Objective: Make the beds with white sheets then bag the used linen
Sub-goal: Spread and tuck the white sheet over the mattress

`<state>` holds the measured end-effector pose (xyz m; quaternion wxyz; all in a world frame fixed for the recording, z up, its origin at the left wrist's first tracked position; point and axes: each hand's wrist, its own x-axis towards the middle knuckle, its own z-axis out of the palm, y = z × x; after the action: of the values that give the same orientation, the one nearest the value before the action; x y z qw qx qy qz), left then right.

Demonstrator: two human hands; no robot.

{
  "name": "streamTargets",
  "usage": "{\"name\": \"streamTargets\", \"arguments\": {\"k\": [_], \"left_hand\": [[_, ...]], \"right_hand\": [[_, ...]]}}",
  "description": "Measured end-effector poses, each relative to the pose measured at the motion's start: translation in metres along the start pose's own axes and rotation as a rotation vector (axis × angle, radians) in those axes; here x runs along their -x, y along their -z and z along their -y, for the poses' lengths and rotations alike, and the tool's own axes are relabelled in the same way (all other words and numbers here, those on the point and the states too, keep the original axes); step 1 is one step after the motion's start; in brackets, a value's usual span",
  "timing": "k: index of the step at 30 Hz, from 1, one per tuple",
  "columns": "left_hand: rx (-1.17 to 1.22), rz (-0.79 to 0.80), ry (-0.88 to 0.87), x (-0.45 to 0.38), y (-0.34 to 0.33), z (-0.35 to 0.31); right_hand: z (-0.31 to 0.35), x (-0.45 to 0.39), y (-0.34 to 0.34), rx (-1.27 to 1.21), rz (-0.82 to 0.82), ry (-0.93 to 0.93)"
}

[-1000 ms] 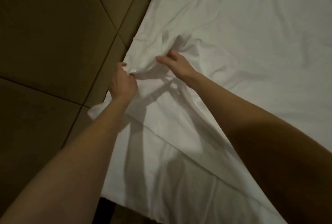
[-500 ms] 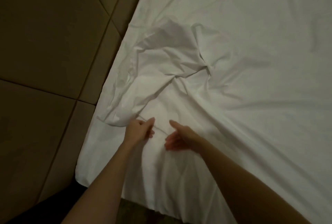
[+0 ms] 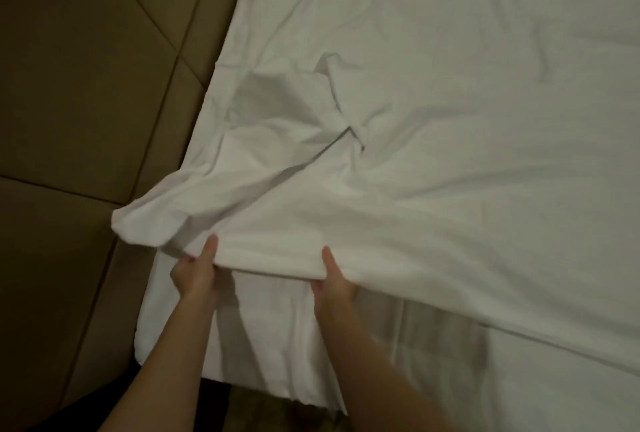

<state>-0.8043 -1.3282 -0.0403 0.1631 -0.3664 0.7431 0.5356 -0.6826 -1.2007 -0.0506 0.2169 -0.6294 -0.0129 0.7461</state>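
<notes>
Half a second earlier both hands lay loose on the cloth, the right one palm up and holding nothing. Now each grips the folded edge of the white sheet (image 3: 433,161). The left hand (image 3: 195,270) has its thumb on top of the fold and its fingers tucked beneath it. The right hand (image 3: 332,279) holds the same way, further along the edge. Between the two hands the fold is raised off the layer below and throws a shadow onto it. The bunched corner of the sheet, which earlier lay flat near the left hand, now bulges out past the left hand over the panelled surface.

No containers are in view.

The sheet covers the bed (image 3: 263,355) and fills most of the picture. It is creased, with a twisted knot of wrinkles near the middle and a shaded hollow just up and to the left of it. Under the lifted fold, a smoother white layer hangs down the near side of the bed, with a straight seam running along it to the right. To the left of the bed is a tan padded wall (image 3: 86,68) divided by stitched seams into large panels. It meets the sheet along the sheet's left edge. A dark strip of floor (image 3: 242,407) shows at the bottom between the forearms. The light is dim.
</notes>
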Motion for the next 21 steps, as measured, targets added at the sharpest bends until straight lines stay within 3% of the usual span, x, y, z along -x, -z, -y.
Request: {"name": "streamTargets", "arguments": {"k": [2,4,6,9,13,18,21], "left_hand": [[0.103,-0.061,0.103,0.009,0.02,0.026],[0.318,0.03,0.253,0.029,0.022,0.043],[0.447,0.158,0.375,0.054,0.008,0.058],[0.445,0.317,0.459,0.101,-0.03,0.087],[0.384,0.396,0.479,0.171,-0.078,0.121],[0.494,0.092,0.358,0.177,-0.076,0.133],[0.746,-0.046,0.483,0.163,-0.073,0.145]], "right_hand": [[-0.011,0.01,0.035,0.096,0.013,-0.137],[-0.012,0.01,0.065,0.153,0.004,-0.21],[0.003,0.006,0.078,0.116,0.009,-0.123],[0.043,0.003,0.08,0.037,-0.037,0.076],[0.109,-0.001,0.096,0.028,-0.257,0.111],[0.156,0.006,0.147,-0.004,-0.378,0.058],[0.184,0.007,0.204,-0.042,-0.327,0.025]]}}
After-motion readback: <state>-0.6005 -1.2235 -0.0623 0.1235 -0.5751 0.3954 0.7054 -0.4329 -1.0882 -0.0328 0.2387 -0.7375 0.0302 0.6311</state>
